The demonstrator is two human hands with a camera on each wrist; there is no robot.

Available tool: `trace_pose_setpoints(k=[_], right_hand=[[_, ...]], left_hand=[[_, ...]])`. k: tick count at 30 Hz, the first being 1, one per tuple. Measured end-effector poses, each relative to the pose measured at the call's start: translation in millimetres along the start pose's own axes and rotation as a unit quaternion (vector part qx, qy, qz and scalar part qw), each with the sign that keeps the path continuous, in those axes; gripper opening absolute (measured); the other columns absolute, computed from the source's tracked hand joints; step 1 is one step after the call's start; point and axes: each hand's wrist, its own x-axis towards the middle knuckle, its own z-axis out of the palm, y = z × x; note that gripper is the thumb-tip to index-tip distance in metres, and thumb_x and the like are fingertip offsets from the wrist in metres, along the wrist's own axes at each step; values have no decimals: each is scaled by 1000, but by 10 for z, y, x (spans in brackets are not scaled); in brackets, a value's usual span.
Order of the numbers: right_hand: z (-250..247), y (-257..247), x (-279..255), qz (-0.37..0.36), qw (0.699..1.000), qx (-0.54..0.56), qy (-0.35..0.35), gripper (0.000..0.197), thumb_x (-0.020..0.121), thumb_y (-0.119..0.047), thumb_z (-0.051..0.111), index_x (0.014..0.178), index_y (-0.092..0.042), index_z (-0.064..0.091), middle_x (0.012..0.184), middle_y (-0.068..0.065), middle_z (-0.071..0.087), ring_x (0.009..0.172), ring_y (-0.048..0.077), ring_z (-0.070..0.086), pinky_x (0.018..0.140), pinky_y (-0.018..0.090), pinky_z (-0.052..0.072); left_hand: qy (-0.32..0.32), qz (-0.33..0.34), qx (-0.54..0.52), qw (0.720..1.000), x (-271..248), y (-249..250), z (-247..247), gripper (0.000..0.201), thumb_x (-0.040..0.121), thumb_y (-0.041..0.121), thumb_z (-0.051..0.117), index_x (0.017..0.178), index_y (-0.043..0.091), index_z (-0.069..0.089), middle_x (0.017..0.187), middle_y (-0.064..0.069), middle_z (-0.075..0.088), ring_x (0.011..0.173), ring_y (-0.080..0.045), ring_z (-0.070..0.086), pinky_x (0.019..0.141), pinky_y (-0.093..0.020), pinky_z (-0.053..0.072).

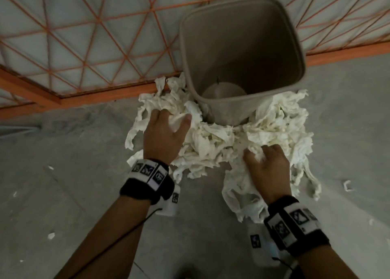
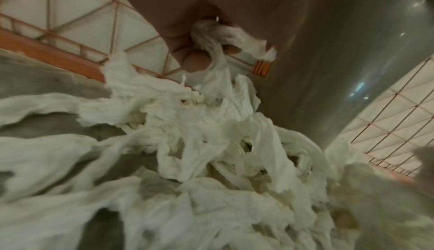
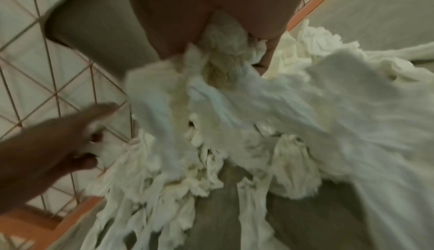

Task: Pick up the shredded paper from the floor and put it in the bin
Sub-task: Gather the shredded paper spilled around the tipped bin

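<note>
A big heap of white shredded paper [image 1: 213, 139] lies on the grey floor in front of a tall taupe bin [image 1: 240, 53] and wraps round its base. The bin is open, with bare walls inside. My left hand [image 1: 168, 129] grips a wad at the heap's left side, fingers curled into the paper [image 2: 211, 38]. My right hand [image 1: 263, 160] grips another wad at the heap's near right, and strips [image 3: 223, 53] trail from its fist. In the right wrist view my left hand [image 3: 58, 137] shows at the left, holding paper.
An orange metal frame with wire mesh [image 1: 84, 46] runs behind the bin, close to its back. Small paper scraps [image 1: 348, 186] lie scattered on the floor at right and left [image 1: 50, 235]. Bare grey floor [image 1: 63, 152] lies to the left of the heap.
</note>
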Motion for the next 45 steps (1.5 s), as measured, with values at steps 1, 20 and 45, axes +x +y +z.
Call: trace_pose_setpoints(k=[1,20,45], right_hand=[[-41,-16,45,0,1000,-5,3,19,83,-24,68,89,-7,59,96,7,54,80,21,51,68,27,32],[-346,93,308,90,996,-5,26,37,82,-41,67,70,-8,56,88,11,57,84,32,56,73,34,45],[-432,499,327,156,985,64,28,24,78,-18,69,101,-11,67,103,8,59,96,25,56,78,27,39]], left_hand=[[-29,-20,17,999,79,23,108,48,86,50,60,103,5,55,109,-11,52,88,-27,56,72,-31,44],[-117,190,99,970,-282,364,190,27,80,30,69,93,8,61,129,-3,51,94,-24,61,72,-34,52],[-275,252,49,927,-683,415,556,29,79,14,71,105,8,61,123,-3,51,94,-24,63,76,-38,54]])
